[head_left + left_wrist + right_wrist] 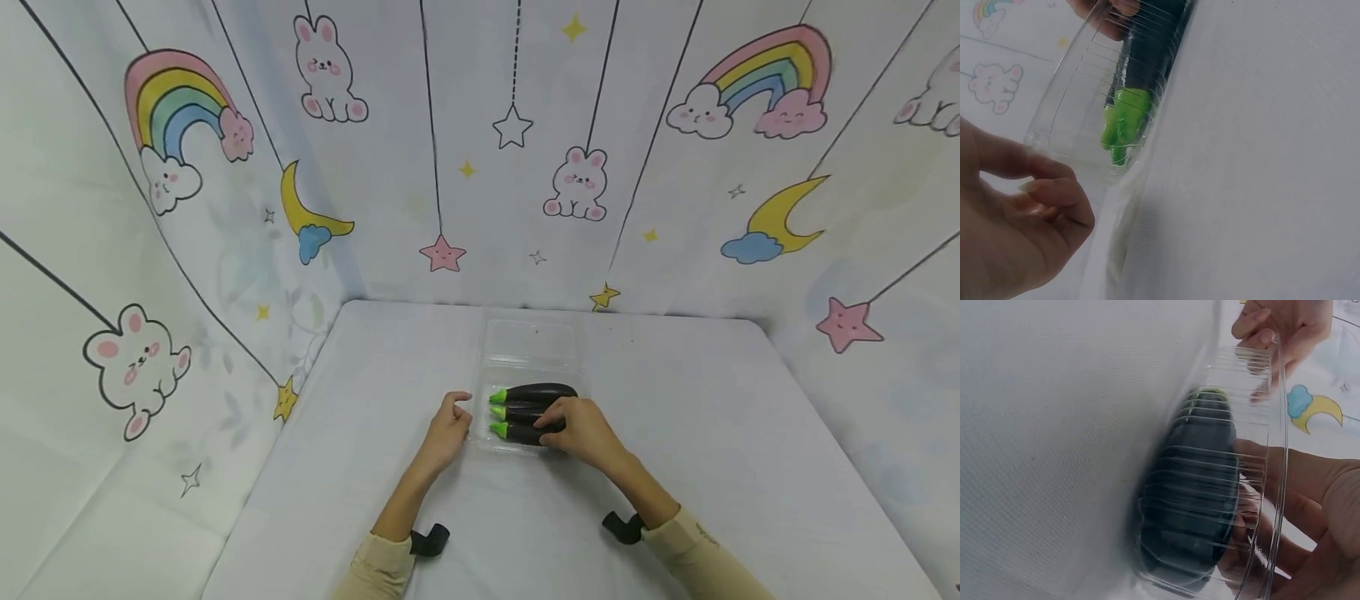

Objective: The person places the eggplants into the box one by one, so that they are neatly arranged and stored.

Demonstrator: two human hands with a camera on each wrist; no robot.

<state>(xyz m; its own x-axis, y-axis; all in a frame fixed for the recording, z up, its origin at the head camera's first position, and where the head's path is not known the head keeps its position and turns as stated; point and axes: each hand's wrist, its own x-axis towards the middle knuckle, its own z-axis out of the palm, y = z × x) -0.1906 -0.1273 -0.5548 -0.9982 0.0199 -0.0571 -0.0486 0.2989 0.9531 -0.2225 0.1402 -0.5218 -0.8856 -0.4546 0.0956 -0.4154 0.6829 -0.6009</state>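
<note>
Three dark purple eggplants with green stem ends lie side by side in a clear plastic box (pixel 487 444): the far eggplant (pixel 536 392), the middle eggplant (pixel 517 412) and the near eggplant (pixel 519 433). My right hand (pixel 585 433) reaches over the box's right side and grips the near eggplant, its fingertips seen through the wall in the right wrist view. At the box's left edge, my left hand (pixel 447 432) has its fingers curled at the rim, which they appear to pinch. In the left wrist view, the green stem ends (pixel 1129 112) show through the ribbed wall.
The box's clear lid (pixel 530 342) lies folded back, away from me. White cloth covers the table (pixel 375 367), and a printed curtain (pixel 510 200) with rabbits, stars and rainbows rises behind it. A black strap piece (pixel 431 540) sits at each wrist.
</note>
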